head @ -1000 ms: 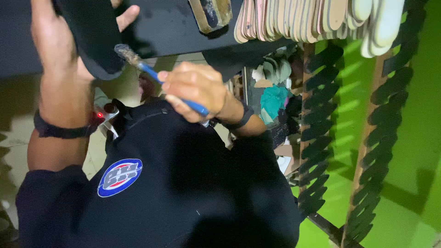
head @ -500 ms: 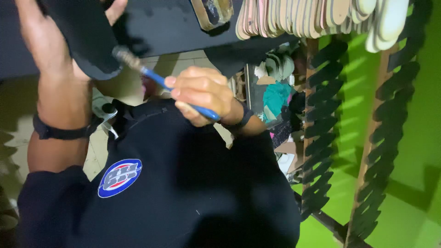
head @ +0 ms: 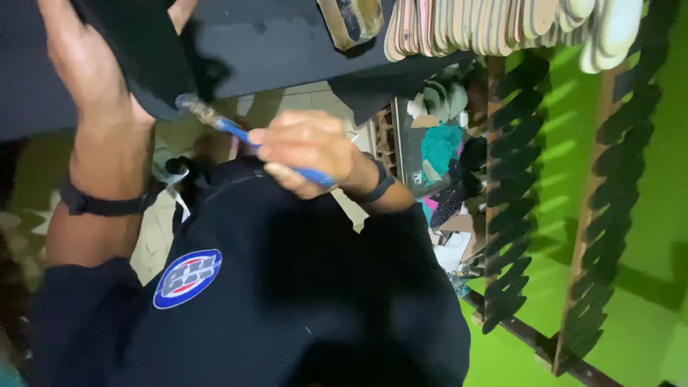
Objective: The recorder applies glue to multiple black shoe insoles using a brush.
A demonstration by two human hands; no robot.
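Blue-handled brush [head: 244, 140] gripped in closed right hand [head: 308, 154], bristles touching black sole [head: 136, 50]

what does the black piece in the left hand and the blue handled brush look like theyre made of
Black piece: probably foam or rubber sheet, going by its matte, even surface and smooth rounded edge. Brush: glossy blue handle, likely plastic or painted wood; the dull metal-looking collar near its tip is too blurred to be sure.

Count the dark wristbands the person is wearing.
2: one wristband on the left forearm below the left hand, one wristband behind the right hand gripping the blue-handled brush.
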